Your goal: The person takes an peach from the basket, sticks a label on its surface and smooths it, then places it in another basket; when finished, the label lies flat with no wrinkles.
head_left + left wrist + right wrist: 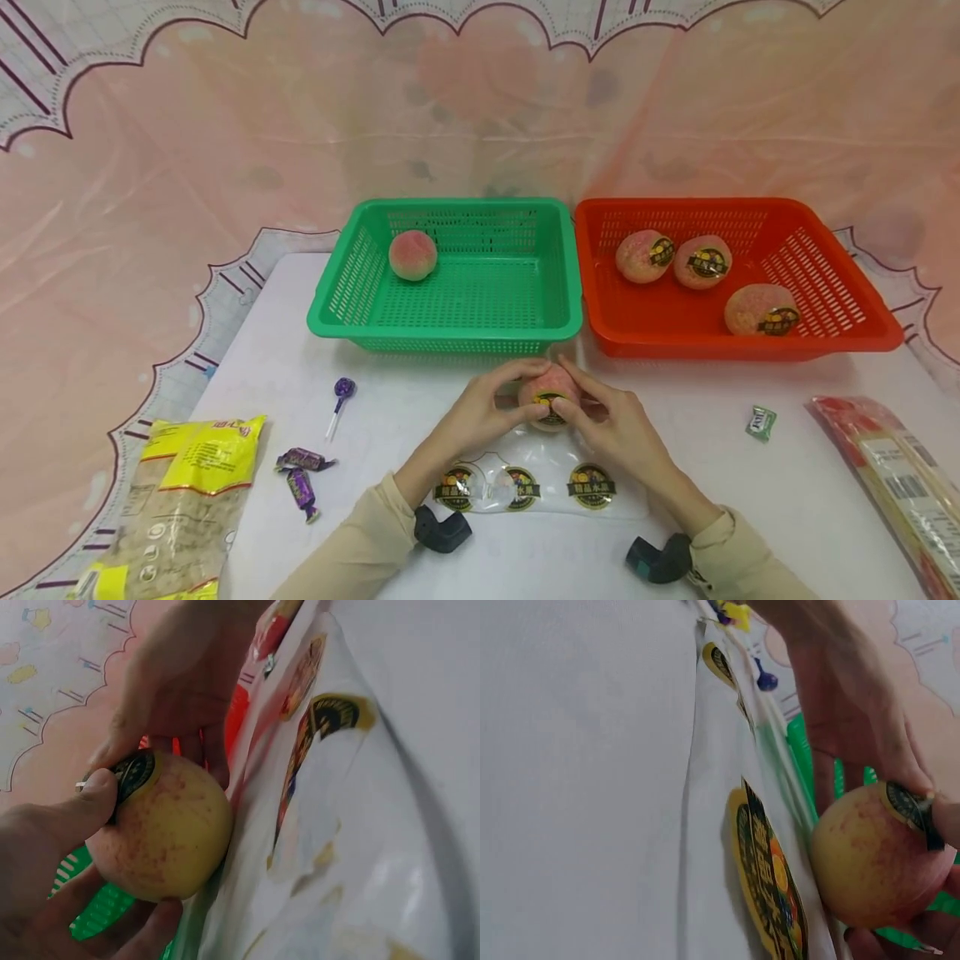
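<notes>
Both hands hold a pink and yellow peach (550, 385) between them, in front of the baskets. My left hand (477, 408) grips its left side, thumb on the front. From the right, the fingers of my right hand (622, 421) curl around it. Both thumbs press at a black and gold label (136, 774) on the skin; in the right wrist view part of the label (911, 810) stands off the peach. Under the hands lies a clear sheet (553, 458) bearing several more such labels (591, 486).
A green basket (442, 332) holds one peach (412, 255); a red basket (720, 346) holds three labelled peaches (702, 262). Leftward lie a lollipop (344, 388), purple wrapped candies (302, 490) and a yellow bag (213, 458). A green candy (761, 422) and a long packet (892, 483) lie rightward.
</notes>
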`<state>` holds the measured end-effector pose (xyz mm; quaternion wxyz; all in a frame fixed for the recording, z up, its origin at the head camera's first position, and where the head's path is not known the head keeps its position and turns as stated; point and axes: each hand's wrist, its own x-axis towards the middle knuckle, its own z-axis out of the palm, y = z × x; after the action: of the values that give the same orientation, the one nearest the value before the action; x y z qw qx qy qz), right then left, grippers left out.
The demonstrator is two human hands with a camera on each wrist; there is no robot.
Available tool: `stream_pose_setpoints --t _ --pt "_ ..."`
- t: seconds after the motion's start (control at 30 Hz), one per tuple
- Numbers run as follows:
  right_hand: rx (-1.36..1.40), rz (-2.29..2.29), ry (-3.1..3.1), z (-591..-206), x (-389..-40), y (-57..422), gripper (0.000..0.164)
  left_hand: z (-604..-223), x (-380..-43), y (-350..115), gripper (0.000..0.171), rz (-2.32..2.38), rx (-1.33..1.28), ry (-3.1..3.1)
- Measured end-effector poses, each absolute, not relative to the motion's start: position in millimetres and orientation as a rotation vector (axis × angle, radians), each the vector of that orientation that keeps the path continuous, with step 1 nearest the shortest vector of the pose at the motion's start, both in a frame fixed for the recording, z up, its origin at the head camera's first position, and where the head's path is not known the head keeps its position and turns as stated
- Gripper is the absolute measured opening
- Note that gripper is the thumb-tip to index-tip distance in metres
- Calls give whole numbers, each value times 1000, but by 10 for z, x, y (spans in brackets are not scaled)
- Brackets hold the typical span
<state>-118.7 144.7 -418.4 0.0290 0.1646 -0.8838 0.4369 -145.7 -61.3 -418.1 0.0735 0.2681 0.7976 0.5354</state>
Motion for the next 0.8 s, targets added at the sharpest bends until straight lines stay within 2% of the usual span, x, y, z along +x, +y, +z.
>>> stream_pose_setpoints --t 0.17,0.33,0.53,0.67,0.8 --pt "614 1414 -2753 -4075 -1193 1470 58 -4151 -1478 -689 46 1577 827 2373" --pt "706 1544 -2759 -3931 -1183 1492 60 -3973 -1381 -658 41 1663 743 2286" --pt "659 1702 -2750 -4099 -1255 1563 53 -3788 -1293 -589 30 1644 647 2352" --pt "388 1991 -2563 -4212 -1308 1596 41 -3812 -1302 -553 31 1664 654 2346" --pt "-158 2522 -1843 -4217 -1336 1645 36 -3965 -1322 -517 42 1695 652 2317"
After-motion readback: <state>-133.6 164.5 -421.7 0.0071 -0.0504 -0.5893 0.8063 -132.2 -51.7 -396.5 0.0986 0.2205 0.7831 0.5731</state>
